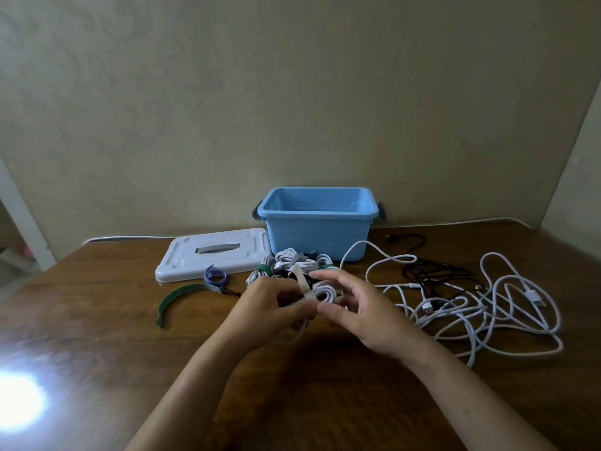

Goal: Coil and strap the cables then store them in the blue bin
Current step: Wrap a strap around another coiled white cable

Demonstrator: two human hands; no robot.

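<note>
Nearest to the camera, a bright white glare (19,398) washes out the left corner of the dark brown wooden desk (97,353), and both forearms are cut off by the bottom edge. Above the desk, the left hand (270,304) and the right hand (361,314) meet around a small coiled white cable (322,292) with a pale cream strap (300,281) rising from it. The left fingers (292,309) curl closed on the coil and hide its lower part; the right thumb and forefinger pinch it from the other side, while the other right fingers (328,275) spread apart above it. How the strap end is fastened is hard to see. To the left lie a curved dark green strap (182,294) and a rolled purple strap (215,275). To the right a loose tangle of white cables (487,307) mixes with black cables (435,275). Just behind the hands sits a pile of strapped white coils (292,262), partly hidden. Farther back are a flat white plastic lid (211,255) and the open blue plastic bin (318,219), whose floor is not visible.
</note>
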